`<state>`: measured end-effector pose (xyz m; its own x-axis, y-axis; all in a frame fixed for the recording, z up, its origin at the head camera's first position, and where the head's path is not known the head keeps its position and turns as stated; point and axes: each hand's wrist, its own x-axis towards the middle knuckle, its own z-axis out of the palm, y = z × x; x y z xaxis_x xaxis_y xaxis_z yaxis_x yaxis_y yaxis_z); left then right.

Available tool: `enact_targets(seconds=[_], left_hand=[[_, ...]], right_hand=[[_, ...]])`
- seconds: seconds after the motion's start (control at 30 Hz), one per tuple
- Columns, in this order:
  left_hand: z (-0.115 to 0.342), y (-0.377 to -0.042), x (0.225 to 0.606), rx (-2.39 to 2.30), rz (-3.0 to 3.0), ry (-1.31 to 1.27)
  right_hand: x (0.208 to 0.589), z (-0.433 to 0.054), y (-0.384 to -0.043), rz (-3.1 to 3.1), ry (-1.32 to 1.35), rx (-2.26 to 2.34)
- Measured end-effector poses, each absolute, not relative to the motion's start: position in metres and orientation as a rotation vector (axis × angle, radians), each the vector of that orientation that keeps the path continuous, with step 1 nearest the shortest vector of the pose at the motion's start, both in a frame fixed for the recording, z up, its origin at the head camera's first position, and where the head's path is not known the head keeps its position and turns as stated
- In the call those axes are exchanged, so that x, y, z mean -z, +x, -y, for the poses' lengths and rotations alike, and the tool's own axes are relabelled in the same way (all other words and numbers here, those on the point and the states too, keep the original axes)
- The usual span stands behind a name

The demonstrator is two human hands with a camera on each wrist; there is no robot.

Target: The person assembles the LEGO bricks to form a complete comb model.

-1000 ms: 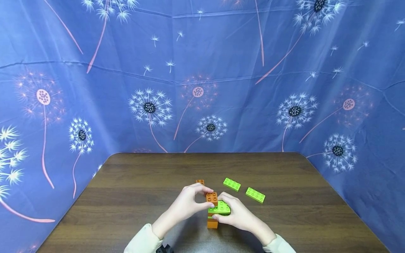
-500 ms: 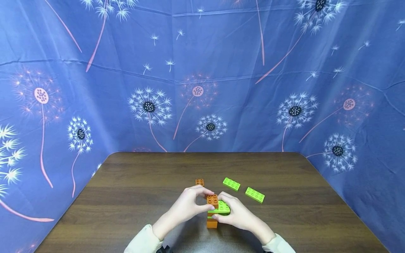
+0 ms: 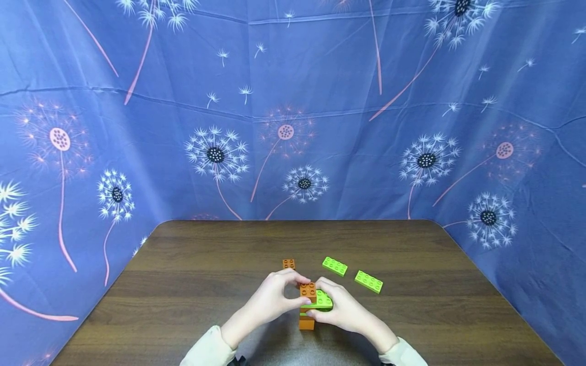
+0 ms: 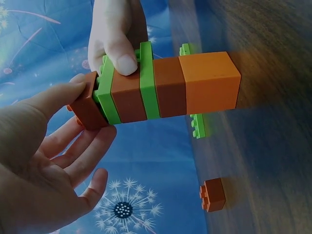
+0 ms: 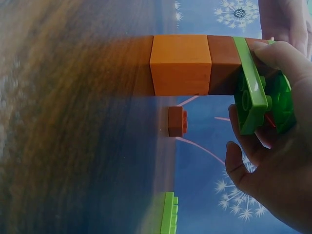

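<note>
A tower of building bricks stands on the table, with a large orange block [image 4: 209, 83] at its base. Above that, brown bricks alternate with green plates; the upper green plate [image 3: 324, 299] juts out to the right. My left hand [image 3: 276, 296] pinches a brown 2x2 brick [image 3: 308, 291] between thumb and fingers at the tower's top. In the left wrist view this brick sits slightly tilted against the top green plate. With its thumb on the brown brick [image 4: 129, 97] between the two green plates, my right hand [image 3: 342, 308] grips the tower from the right.
Behind the left hand lies a loose brown brick [image 3: 289, 263]. Two loose green plates, one farther back [image 3: 335, 266] and one nearer right [image 3: 369, 281], lie on the wooden table [image 3: 206, 254]. A blue dandelion-print cloth [image 3: 348, 127] hangs around the table's back and sides.
My left hand has brought the brown brick slightly down and right onto the top green plate. The right hand keeps its grip on the tower in the same place.
</note>
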<state>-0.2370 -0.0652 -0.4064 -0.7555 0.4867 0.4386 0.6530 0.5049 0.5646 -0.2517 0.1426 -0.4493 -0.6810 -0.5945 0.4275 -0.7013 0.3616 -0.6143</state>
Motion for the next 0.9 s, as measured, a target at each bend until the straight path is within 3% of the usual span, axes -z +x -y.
enact_targets(seconds=[0.47, 0.9], left_hand=[[0.062, -0.235, 0.406, 1.004, 2.531, -0.94], [0.059, -0.233, 0.408, 1.036, 2.52, -0.935]], right_hand=[[0.414, -0.136, -0.231, 2.489, 1.175, -1.241], [0.448, -0.142, -0.25, 2.479, 1.192, -1.255]])
